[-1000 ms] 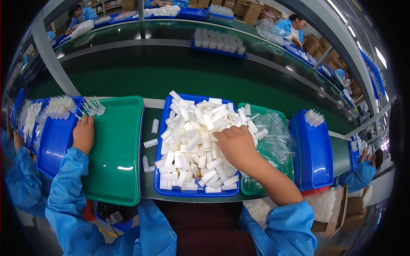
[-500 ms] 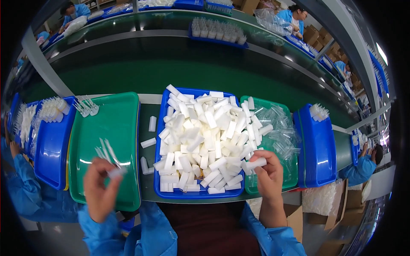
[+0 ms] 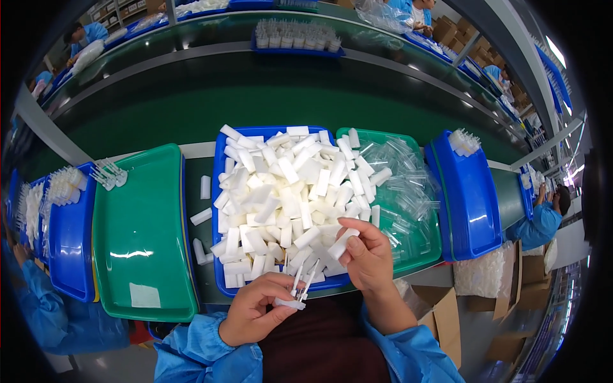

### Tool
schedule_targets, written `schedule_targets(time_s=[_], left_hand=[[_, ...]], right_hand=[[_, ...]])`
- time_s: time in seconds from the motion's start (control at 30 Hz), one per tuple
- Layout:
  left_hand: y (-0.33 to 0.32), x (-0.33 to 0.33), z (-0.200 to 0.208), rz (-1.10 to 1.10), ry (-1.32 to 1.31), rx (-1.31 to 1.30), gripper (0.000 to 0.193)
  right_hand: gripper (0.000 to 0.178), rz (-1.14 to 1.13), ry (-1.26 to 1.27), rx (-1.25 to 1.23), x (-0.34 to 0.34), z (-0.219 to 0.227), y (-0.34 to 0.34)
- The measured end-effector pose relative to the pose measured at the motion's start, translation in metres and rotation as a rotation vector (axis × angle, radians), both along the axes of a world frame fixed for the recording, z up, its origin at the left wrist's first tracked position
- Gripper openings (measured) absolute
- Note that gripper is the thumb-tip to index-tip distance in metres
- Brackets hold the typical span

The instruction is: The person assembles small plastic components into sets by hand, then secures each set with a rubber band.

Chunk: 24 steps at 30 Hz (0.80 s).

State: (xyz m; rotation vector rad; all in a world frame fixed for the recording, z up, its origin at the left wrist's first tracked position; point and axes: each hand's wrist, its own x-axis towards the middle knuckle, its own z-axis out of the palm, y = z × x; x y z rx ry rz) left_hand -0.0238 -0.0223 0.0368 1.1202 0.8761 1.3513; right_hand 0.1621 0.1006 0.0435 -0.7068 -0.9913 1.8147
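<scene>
left hand [image 3: 255, 314]: fingers curled shut, pinching a few thin white plastic sticks with pointed tips [image 3: 299, 290] by their lower ends; sticks point up and away, toward tray edge.
right hand [image 3: 367, 252]: thumb and fingers closed round one small white rectangular plastic block [image 3: 342, 243]; block tilted, its lower end near the stick tips, contact cannot tell.
hand positions: both at near edge of bench, just apart, left one lower.
blue rectangular plastic tray [image 3: 219, 210]: straight ahead, heaped with the same loose white blocks; right hand lies over its near right corner.
green plastic tray with clear plastic sleeves [image 3: 415, 252]: touching blue tray on the right.
empty-looking green plastic tray [image 3: 137, 236]: left of the centre tray; a few stray white blocks in the gap between.
blue bin at left [image 3: 70, 242]: beside that green tray, white stick parts at its far end.
blue bin at right [image 3: 469, 198]: beyond the sleeve tray, small white parts at far corner.
green conveyor belt [image 3: 255, 96]: behind all trays.
sleeves: blue, both forearms.
</scene>
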Motion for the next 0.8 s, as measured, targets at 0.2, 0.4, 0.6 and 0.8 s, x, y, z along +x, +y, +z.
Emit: schedule_targets(time_s=[0.2,0.4,0.6,0.8], left_hand=[[0.003,0.006,-0.007,-0.045,-0.211,0.011,0.022],[0.002,0.006,-0.009,0.007,-0.225,0.037,0.023],[0.001,0.008,-0.008,-0.020,-0.250,0.025,0.022],[0.001,0.009,-0.010,-0.004,-0.233,0.065,0.021]], right_hand=[[0.013,0.021,-0.031,0.135,-0.001,-0.005,0.004],[0.024,0.038,-0.151,0.115,-0.001,0.000,0.003],[0.021,0.005,-0.202,0.228,0.005,-0.011,0.002],[0.019,-0.083,-0.247,0.213,0.006,-0.009,0.004]])
